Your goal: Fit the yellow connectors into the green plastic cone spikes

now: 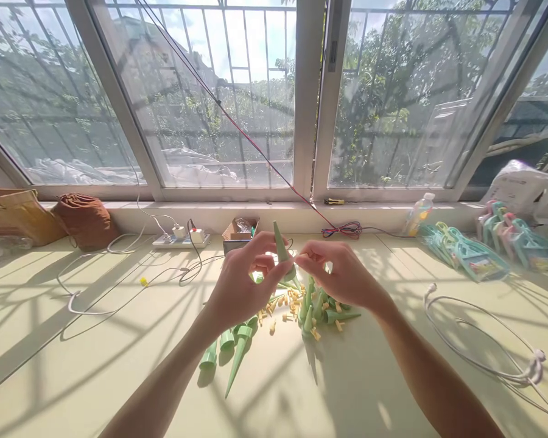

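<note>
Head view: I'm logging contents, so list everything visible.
Cones: many, green, centre
Small pieces: many, yellow, among cones
Power strip: one, white, rear left
Box: one, brown, rear centre
Wire coil: one, multicoloured, rear
Bottle: one, clear, rear right
Packets: several, multicoloured, rear right
Cables: several, white, left and right
Bundle: one, brown, rear left
Bag: one, white, far right
Windows: several, grey-framed, rear
Table: one, pale, below
Left hand: one, holding cone
Right hand: one, beside cone
</note>
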The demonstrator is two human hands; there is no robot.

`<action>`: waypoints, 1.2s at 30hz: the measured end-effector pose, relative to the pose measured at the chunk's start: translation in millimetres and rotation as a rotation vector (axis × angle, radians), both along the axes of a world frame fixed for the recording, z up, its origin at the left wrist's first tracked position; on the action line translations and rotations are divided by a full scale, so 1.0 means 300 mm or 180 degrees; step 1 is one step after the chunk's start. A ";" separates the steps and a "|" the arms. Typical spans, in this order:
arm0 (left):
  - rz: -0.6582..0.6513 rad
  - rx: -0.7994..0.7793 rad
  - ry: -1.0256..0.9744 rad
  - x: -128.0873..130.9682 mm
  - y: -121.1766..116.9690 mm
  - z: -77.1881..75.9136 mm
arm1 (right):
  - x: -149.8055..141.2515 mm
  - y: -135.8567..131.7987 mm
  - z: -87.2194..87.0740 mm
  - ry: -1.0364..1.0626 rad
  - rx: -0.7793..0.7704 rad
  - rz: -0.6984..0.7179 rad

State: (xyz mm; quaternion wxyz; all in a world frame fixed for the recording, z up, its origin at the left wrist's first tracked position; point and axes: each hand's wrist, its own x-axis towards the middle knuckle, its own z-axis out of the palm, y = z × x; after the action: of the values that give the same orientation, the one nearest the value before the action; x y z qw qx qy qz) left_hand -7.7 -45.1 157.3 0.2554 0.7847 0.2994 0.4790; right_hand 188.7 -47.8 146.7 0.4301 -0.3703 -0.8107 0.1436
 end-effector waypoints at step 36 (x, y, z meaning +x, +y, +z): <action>-0.0712 -0.1305 0.0141 -0.059 -0.027 0.065 | -0.009 -0.007 -0.024 0.0225 0.1070 0.0442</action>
State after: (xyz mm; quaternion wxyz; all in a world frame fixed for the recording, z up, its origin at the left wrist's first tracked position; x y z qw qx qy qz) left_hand -25.5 -53.1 176.8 0.4543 0.7550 0.3072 0.3595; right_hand 185.9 -50.0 139.6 0.5033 -0.2311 -0.8313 0.0484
